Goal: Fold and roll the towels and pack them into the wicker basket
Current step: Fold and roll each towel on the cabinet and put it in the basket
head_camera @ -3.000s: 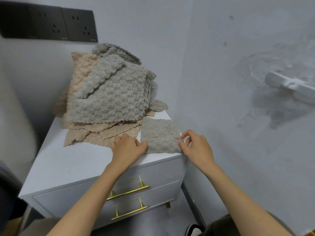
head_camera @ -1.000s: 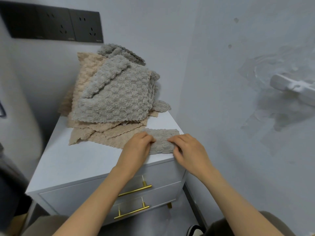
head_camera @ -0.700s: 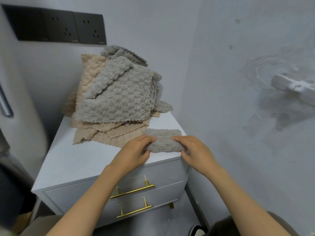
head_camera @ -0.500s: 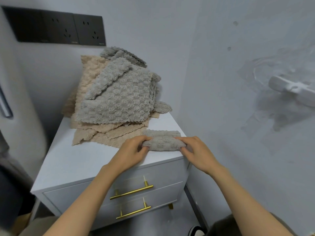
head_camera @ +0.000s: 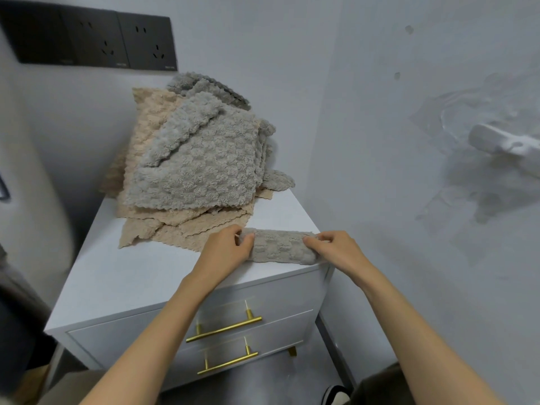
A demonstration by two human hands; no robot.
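A small grey towel [head_camera: 280, 246] lies rolled into a short tube at the front right corner of the white cabinet top [head_camera: 140, 270]. My left hand [head_camera: 226, 251] grips its left end, fingers curled over it. My right hand [head_camera: 333, 249] pinches the right end. Behind them a heap of grey towels [head_camera: 198, 159] and beige towels [head_camera: 181, 226] leans against the back wall. No wicker basket is in view.
The cabinet has two drawers with gold handles [head_camera: 225, 328]. A grey wall [head_camera: 409, 200] stands close on the right. Black wall sockets [head_camera: 96, 42] sit above the heap. A shoe [head_camera: 333, 394] shows on the floor below.
The grey towel was a flat folded square, then a narrow strip. Both hands have rolled it into a tight tube near the cabinet's front edge.
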